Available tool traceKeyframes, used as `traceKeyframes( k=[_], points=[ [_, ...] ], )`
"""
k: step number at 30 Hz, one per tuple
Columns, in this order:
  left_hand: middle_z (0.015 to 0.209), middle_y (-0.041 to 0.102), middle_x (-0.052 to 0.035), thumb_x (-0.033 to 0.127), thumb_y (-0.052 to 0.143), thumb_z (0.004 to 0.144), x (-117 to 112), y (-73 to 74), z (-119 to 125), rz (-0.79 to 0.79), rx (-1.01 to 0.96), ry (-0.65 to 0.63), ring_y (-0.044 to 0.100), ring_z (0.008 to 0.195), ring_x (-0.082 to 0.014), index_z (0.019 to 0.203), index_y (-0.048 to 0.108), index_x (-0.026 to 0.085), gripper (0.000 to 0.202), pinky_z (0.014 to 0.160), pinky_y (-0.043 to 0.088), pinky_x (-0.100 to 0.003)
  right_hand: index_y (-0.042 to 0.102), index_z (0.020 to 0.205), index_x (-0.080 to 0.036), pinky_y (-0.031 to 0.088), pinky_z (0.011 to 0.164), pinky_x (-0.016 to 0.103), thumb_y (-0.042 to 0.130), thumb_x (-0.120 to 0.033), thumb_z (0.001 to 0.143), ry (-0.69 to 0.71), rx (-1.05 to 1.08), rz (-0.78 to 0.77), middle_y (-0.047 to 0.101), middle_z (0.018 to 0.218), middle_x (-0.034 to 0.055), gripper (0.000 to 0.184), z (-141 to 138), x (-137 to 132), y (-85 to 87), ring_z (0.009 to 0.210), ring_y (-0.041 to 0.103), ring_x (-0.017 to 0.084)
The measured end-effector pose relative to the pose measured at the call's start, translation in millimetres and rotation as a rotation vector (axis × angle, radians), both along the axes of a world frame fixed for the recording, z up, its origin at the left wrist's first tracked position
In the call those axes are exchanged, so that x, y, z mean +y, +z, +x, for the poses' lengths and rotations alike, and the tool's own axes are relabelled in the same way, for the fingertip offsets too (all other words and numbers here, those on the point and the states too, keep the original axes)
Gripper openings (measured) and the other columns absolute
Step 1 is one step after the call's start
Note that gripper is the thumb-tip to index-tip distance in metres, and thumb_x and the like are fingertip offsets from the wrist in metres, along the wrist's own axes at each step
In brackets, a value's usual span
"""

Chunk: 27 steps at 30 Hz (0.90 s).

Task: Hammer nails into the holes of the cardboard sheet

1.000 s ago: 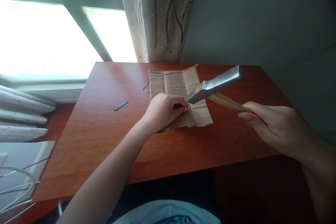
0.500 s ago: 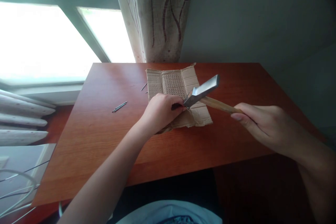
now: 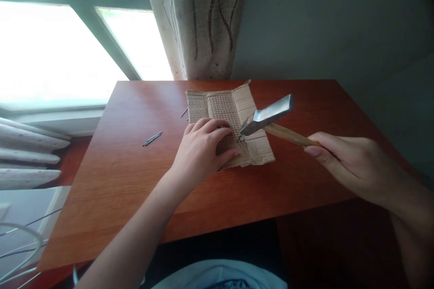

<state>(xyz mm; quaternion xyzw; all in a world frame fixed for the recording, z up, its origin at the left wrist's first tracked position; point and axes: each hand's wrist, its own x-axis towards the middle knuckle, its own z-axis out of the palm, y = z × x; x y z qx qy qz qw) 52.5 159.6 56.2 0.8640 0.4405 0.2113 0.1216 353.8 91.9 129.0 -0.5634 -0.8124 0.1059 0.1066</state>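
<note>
My right hand (image 3: 342, 158) is closed round the wooden handle of a hammer (image 3: 271, 115). Its metal head hangs over the right part of a perforated board (image 3: 222, 106), which lies on a flattened piece of cardboard (image 3: 200, 104). My left hand (image 3: 205, 144) rests over the near left part of the board and cardboard, thumb and fingers apart, with nothing seen between them. Some small dark metal bits (image 3: 241, 139) show at the board's near end, just under the hammer head; their kind is too small to tell.
Several nails (image 3: 152, 138) lie together on the brown wooden table (image 3: 135, 176), left of the cardboard. Another thin nail (image 3: 184, 112) pokes out by the cardboard's left edge. Behind the table are a curtain (image 3: 203, 22), a window and a wall. Cables (image 3: 23, 248) hang at the lower left.
My left hand has opened from a pinch beside the hammer head and drawn back to the left. The hammer has shifted slightly to the right, uncovering the small metal bits.
</note>
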Motion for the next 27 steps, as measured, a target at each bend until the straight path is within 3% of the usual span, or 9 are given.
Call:
traceKeyframes(
  k=[6,13,27],
  points=[
    [0.137,0.067,-0.0065,0.052,0.068,0.091,0.1,-2.9,-1.4,-0.003,-0.025,-0.007,0.058,0.123,-0.0308,0.117,0.072,0.025,0.038,0.097,0.044,-0.046,0.051,0.078,-0.023,0.034,0.049,0.027,0.044,-0.041,0.106,0.064,0.034,0.043,0.049,0.058,-0.0041,0.035,-4.9,1.9,11.2,0.046,0.049,0.012],
    [0.138,0.067,-0.0065,0.050,0.069,0.091,-0.1,-2.3,-1.0,-0.018,-0.018,-0.009,0.057,0.123,-0.0310,0.117,0.073,0.026,0.036,0.097,0.044,-0.047,0.053,0.085,-0.023,0.033,0.053,0.030,0.042,-0.043,0.107,0.037,-0.006,-0.039,0.053,0.062,-0.0029,0.031,-5.4,5.6,4.6,0.051,0.051,0.014],
    [0.138,0.067,-0.0047,0.051,0.070,0.089,0.2,-2.4,-0.8,-0.011,-0.005,0.002,0.057,0.123,-0.0315,0.114,0.074,0.026,0.035,0.097,0.044,-0.047,0.052,0.081,-0.024,0.032,0.049,0.029,0.042,-0.045,0.106,0.044,0.030,-0.005,0.049,0.059,-0.0034,0.034,-5.4,2.5,5.6,0.047,0.048,0.013]
  ],
)
